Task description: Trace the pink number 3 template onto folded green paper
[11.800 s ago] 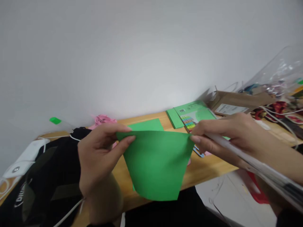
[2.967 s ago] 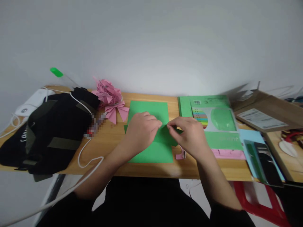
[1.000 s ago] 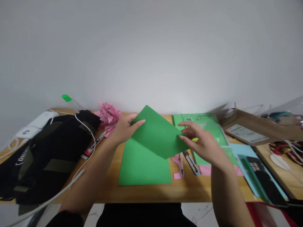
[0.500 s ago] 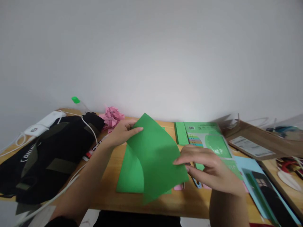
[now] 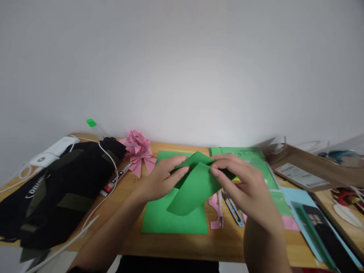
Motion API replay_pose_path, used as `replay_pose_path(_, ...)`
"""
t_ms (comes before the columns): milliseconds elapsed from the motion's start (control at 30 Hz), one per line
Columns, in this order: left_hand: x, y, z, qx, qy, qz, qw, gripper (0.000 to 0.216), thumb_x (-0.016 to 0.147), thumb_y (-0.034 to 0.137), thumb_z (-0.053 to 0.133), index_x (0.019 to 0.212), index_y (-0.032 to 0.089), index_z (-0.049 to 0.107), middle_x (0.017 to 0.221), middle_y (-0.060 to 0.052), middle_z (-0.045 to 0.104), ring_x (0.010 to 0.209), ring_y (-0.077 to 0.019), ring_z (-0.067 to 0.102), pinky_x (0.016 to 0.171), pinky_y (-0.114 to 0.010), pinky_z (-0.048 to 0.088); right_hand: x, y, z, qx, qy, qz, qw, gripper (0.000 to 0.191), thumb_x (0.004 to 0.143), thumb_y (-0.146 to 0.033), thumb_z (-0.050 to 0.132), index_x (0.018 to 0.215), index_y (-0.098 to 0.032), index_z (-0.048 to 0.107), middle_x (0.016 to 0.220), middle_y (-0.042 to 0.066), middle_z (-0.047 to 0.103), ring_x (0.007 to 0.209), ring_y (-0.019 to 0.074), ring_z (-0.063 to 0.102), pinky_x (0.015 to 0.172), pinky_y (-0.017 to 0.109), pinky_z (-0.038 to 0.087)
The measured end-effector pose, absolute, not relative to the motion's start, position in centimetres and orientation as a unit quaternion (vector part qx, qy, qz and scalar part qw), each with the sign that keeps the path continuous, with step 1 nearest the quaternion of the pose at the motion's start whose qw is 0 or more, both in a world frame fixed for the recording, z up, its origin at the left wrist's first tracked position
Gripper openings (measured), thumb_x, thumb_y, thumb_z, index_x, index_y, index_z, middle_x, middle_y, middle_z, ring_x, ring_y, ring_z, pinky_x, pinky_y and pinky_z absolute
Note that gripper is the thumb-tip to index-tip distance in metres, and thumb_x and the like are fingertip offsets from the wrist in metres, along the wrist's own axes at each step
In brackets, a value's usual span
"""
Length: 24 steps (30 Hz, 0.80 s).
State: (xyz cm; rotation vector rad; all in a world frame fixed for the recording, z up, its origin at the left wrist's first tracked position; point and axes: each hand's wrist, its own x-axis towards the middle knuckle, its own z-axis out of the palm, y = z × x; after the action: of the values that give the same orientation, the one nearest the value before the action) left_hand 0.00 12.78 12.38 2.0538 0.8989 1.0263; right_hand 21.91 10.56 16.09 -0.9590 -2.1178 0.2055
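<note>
Between my hands, above the table, a sheet of green paper (image 5: 196, 191) is bent over on itself, one corner folded toward me. My left hand (image 5: 166, 177) pinches its left side between thumb and fingers. At the right, my right hand (image 5: 241, 176) grips the upper edge near the folded corner, thumb in front. Beneath lies a larger green sheet (image 5: 176, 223), flat on the table and partly covered by the held one. Just right of it are a pink paper cutout (image 5: 214, 224), a slim pen-like tool (image 5: 220, 208) and a blue-handled cutter (image 5: 233, 210).
Pink paper flowers (image 5: 138, 146) and a marker (image 5: 115, 182) lie at the back left, beside a black bag (image 5: 71, 189) and a white cable (image 5: 93, 208). Green paper packs (image 5: 244, 153) and a cardboard box (image 5: 301, 167) stand at the right. A wall rises behind.
The green sheet went from hanging nearly open to being bent over on itself. My hands came closer together, the right moving left and up. More of the flowers, pen-like tool and cutter now shows.
</note>
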Motion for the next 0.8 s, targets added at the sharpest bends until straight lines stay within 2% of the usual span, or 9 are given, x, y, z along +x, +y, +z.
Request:
replay_pose_path(67, 0.3, 12.1, 12.5, 0.783, 0.336, 0.415, 0.318, 0.022, 0.097, 0.024, 0.044, 0.076, 0.020, 0.050, 0.070, 0.003, 0.054, 0.064, -0.0111, 0.051, 0.060, -0.022, 0.042, 21.7, 10.6, 16.3, -0.374, -0.821, 0.071, 0.425, 0.006, 0.090, -0.015, 0.061, 0.090, -0.021, 0.062, 0.087, -0.001, 0.069, 0.086, 0.0090, 0.065, 0.077, 0.021, 0.051)
replay_pose_path(200, 0.8, 11.0, 12.7, 0.761, 0.324, 0.472, 0.305, 0.030, 0.102, 0.032, 0.037, 0.075, 0.022, 0.046, 0.063, 0.005, 0.045, 0.057, -0.0107, 0.045, 0.052, -0.022, 0.039, 21.2, 10.1, 16.7, -0.366, -0.802, 0.053, 0.468, 0.008, 0.089, -0.012, 0.062, 0.088, -0.020, 0.063, 0.084, -0.002, 0.069, 0.081, 0.0066, 0.064, 0.074, 0.018, 0.051)
replay_pose_path(267, 1.0, 10.4, 12.9, 0.760, 0.319, 0.474, 0.310, 0.029, 0.102, 0.034, 0.034, 0.081, 0.022, 0.049, 0.066, 0.004, 0.049, 0.059, -0.0112, 0.047, 0.054, -0.022, 0.042, 20.9, 9.8, 16.9, -0.368, -0.791, 0.047, 0.487, 0.009, 0.088, -0.011, 0.063, 0.087, -0.020, 0.063, 0.085, -0.003, 0.069, 0.080, 0.0066, 0.064, 0.073, 0.018, 0.051)
replay_pose_path(467, 1.6, 9.0, 13.9, 0.779, 0.333, 0.457, 0.271, 0.010, 0.097, 0.024, 0.047, 0.089, 0.021, 0.052, 0.075, 0.003, 0.058, 0.066, -0.0115, 0.053, 0.061, -0.023, 0.046, 20.3, 8.7, 17.5, -0.346, -0.771, 0.025, 0.534, 0.017, 0.080, -0.004, 0.069, 0.086, -0.020, 0.066, 0.083, -0.003, 0.067, 0.077, 0.0082, 0.063, 0.069, 0.021, 0.052)
replay_pose_path(633, 1.8, 8.5, 14.2, 0.798, 0.338, 0.443, 0.230, 0.013, 0.097, 0.022, 0.045, 0.090, 0.019, 0.056, 0.079, 0.000, 0.063, 0.069, -0.0126, 0.058, 0.063, -0.024, 0.047, 20.1, 8.1, 18.0, -0.345, -0.770, 0.015, 0.537, 0.018, 0.079, -0.003, 0.070, 0.088, -0.019, 0.067, 0.084, -0.002, 0.069, 0.079, 0.0111, 0.065, 0.069, 0.025, 0.053)
replay_pose_path(800, 2.5, 8.4, 15.5, 0.773, 0.342, 0.502, 0.184, 0.014, 0.097, 0.023, 0.048, 0.090, 0.019, 0.059, 0.075, 0.001, 0.066, 0.068, -0.0125, 0.063, 0.062, -0.025, 0.050, 20.2, 7.6, 18.2, -0.349, -0.775, 0.007, 0.527, 0.018, 0.079, -0.007, 0.071, 0.088, -0.023, 0.069, 0.083, -0.002, 0.070, 0.075, 0.0159, 0.067, 0.066, 0.032, 0.053)
